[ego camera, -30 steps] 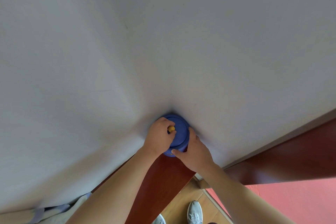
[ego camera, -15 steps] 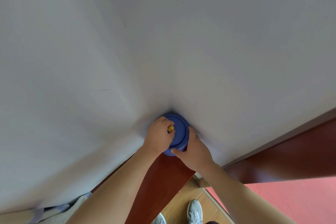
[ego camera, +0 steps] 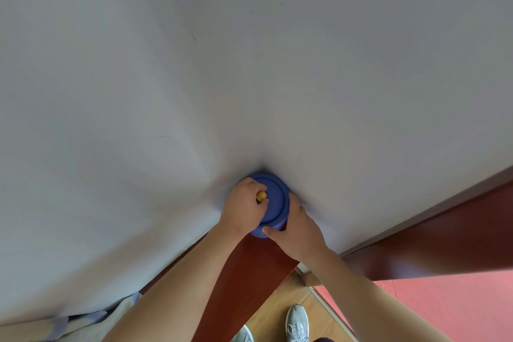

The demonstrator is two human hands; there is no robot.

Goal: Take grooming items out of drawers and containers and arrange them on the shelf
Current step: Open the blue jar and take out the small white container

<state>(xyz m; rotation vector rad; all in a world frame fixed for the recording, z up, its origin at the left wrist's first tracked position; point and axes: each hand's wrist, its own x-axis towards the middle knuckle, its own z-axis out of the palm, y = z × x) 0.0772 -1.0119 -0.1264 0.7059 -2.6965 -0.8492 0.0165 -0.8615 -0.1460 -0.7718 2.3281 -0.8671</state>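
Note:
A round blue container (ego camera: 274, 203) with a blue lid and a small yellow knob (ego camera: 261, 195) stands on a dark red wooden shelf (ego camera: 249, 272), pushed into the corner of two white walls. My left hand (ego camera: 241, 209) lies over the lid's left side with its fingers pinched on the knob. My right hand (ego camera: 295, 229) grips the container's right side and front edge. The lid sits flat on the container. What is inside is hidden.
White walls (ego camera: 249, 64) fill most of the view. A dark red wooden rail (ego camera: 444, 236) runs to the right, with a pink surface (ego camera: 458, 305) below. Wooden floor and my grey shoes (ego camera: 297, 323) show at the bottom. Pale cloth (ego camera: 83, 322) lies at lower left.

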